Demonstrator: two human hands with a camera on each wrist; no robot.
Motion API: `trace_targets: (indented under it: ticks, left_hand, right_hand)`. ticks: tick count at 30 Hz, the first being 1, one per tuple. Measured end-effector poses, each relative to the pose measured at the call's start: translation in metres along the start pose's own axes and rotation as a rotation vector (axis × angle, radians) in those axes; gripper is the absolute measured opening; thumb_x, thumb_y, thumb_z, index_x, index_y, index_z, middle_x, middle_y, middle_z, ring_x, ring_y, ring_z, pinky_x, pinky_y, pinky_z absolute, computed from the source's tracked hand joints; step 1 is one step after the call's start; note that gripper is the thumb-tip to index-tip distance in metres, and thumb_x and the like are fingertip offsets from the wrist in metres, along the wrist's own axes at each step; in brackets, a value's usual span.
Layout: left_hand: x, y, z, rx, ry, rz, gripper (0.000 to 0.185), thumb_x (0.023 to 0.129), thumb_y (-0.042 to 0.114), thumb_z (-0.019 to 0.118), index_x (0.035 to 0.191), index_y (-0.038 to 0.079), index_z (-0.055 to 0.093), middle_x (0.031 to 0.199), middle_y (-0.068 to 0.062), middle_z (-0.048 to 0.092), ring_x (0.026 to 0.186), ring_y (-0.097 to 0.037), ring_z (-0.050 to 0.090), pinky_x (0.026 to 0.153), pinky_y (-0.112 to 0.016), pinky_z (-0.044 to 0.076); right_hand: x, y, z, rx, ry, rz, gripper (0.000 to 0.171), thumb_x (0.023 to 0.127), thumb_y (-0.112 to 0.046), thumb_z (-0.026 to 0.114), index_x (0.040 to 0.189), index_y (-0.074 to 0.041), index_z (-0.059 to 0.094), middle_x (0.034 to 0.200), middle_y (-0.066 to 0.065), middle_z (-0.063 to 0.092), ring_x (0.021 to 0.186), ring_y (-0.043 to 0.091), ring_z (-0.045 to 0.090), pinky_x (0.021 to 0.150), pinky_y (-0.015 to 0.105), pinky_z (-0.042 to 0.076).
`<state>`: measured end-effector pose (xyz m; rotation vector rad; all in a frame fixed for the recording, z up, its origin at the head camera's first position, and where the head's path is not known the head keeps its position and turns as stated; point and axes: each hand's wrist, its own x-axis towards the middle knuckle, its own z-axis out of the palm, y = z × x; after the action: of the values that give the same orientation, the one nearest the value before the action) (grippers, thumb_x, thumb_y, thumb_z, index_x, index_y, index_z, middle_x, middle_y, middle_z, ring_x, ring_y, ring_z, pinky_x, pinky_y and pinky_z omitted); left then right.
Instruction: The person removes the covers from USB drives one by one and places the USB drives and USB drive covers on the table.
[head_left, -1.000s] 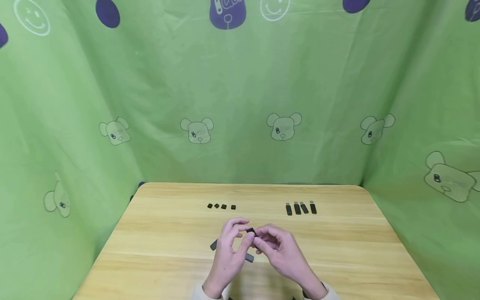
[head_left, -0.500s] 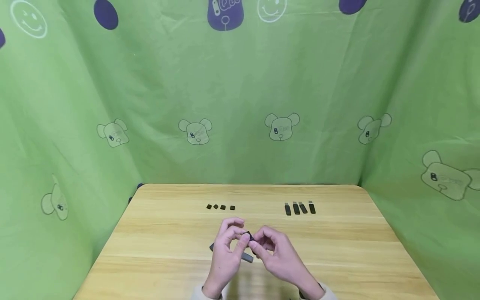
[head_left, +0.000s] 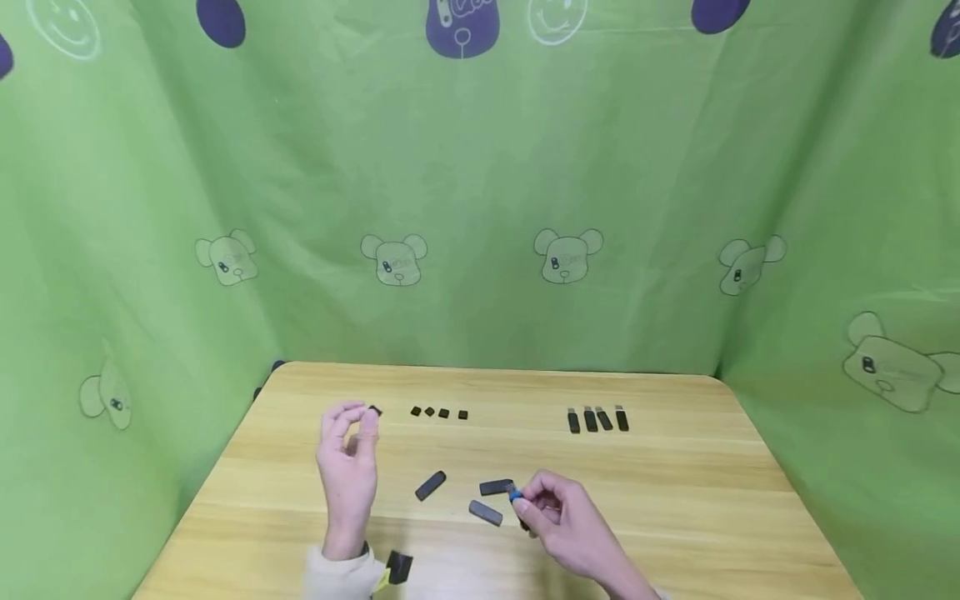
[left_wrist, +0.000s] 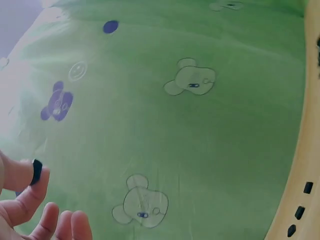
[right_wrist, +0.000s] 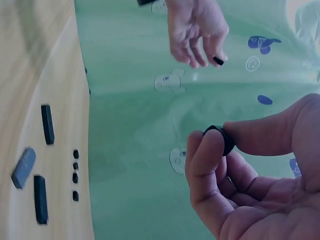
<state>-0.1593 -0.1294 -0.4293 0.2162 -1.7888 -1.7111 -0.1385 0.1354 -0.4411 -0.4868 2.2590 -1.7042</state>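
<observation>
My left hand [head_left: 348,479] is raised over the table's left part, pinching a small black cap [left_wrist: 37,171] between thumb and index finger. Over the middle right, my right hand [head_left: 573,525] pinches a black USB flash drive [head_left: 516,495]; its bared connector shows blue and points up and left. Most of the drive's body is hidden by the fingers. Just left of that hand lie three dark sticks that look like capped USB drives: one tilted [head_left: 431,485], one nearly level [head_left: 496,487], and a greyer one [head_left: 486,512].
Several small black caps [head_left: 444,413] form a row at the back centre of the wooden table [head_left: 262,500]. Several uncapped USB drives [head_left: 591,419] stand in a row at the back right, connectors pointing away. A green printed curtain [head_left: 480,325] surrounds the table's back and sides.
The hands were together at the small black piece; now they are apart. My left hand has moved left and away with the cap, and the drive's blue connector has come into view in my right.
</observation>
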Motion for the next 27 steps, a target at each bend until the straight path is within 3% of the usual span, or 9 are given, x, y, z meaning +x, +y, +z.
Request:
trace_targets:
  ticks: [5,10,16,21,27]
  left_hand:
    - [-0.010,-0.008,0.008,-0.017,-0.111,-0.025,0.018,0.097,0.011,0.068,0.097,-0.006,0.071,0.122,-0.013,0.055,0.091,-0.006,0.061,0.076,-0.018,0.053]
    - [-0.024,-0.015,0.018,-0.042,-0.137,-0.021,0.010,0.093,0.008,0.071,0.090,-0.002,0.071,0.120,-0.012,0.056,0.099,-0.008,0.061,0.080,-0.020,0.053]
    - [-0.034,-0.019,0.022,-0.038,-0.171,-0.025,0.008,0.091,0.008,0.074,0.087,0.002,0.072,0.120,-0.012,0.057,0.109,-0.014,0.056,0.081,-0.022,0.053]
    - [-0.041,-0.023,0.024,-0.041,-0.191,-0.029,0.008,0.089,0.008,0.076,0.087,0.001,0.072,0.120,-0.012,0.058,0.108,-0.010,0.056,0.080,-0.023,0.054]
    - [-0.044,-0.027,0.024,-0.020,-0.193,-0.021,0.007,0.087,0.010,0.078,0.084,0.006,0.073,0.119,-0.011,0.059,0.108,-0.010,0.055,0.080,-0.023,0.053]
  right_hand:
    - [0.006,0.000,-0.002,-0.036,0.077,-0.016,0.016,0.096,-0.013,0.067,0.096,0.003,0.062,0.085,0.013,0.065,0.067,0.007,0.061,0.061,0.023,0.055]
    - [0.014,-0.003,-0.008,-0.051,0.124,-0.004,0.020,0.096,-0.017,0.069,0.098,0.002,0.064,0.082,0.011,0.068,0.066,0.008,0.064,0.061,0.027,0.058]
    - [0.026,-0.004,-0.028,-0.017,0.246,0.080,0.022,0.093,-0.018,0.072,0.101,0.001,0.064,0.078,0.008,0.072,0.062,0.014,0.068,0.061,0.030,0.060]
    - [0.039,-0.003,-0.052,-0.023,0.335,0.089,0.022,0.095,-0.013,0.070,0.106,0.004,0.064,0.088,0.012,0.074,0.070,0.015,0.072,0.068,0.027,0.062]
    - [0.054,0.001,-0.078,-0.020,0.359,0.058,0.027,0.098,-0.008,0.065,0.117,0.011,0.058,0.103,0.020,0.070,0.078,0.010,0.072,0.078,0.027,0.062]
